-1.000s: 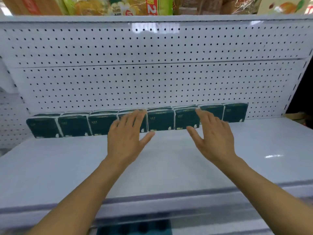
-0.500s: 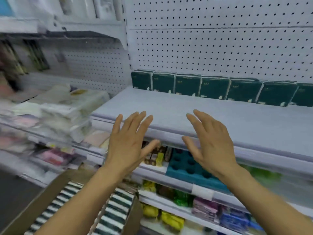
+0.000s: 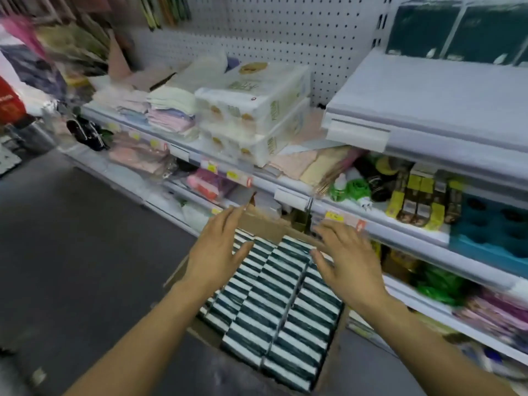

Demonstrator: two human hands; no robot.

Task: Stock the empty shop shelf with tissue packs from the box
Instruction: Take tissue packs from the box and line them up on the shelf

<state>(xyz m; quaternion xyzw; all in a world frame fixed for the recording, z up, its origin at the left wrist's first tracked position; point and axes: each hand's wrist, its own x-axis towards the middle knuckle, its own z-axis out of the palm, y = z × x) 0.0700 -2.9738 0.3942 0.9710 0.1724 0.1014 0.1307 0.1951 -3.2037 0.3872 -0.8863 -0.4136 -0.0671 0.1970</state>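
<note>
Both hands (image 3: 217, 252) (image 3: 347, 262) hover over box (image 3: 265, 224) packed with tissue packs (image 3: 274, 304).

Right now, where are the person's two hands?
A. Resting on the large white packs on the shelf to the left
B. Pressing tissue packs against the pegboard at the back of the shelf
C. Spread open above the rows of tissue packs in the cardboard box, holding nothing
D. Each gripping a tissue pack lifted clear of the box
C: the left hand and right hand are open and empty, fingers spread, over the tissue packs in the cardboard box.
</note>
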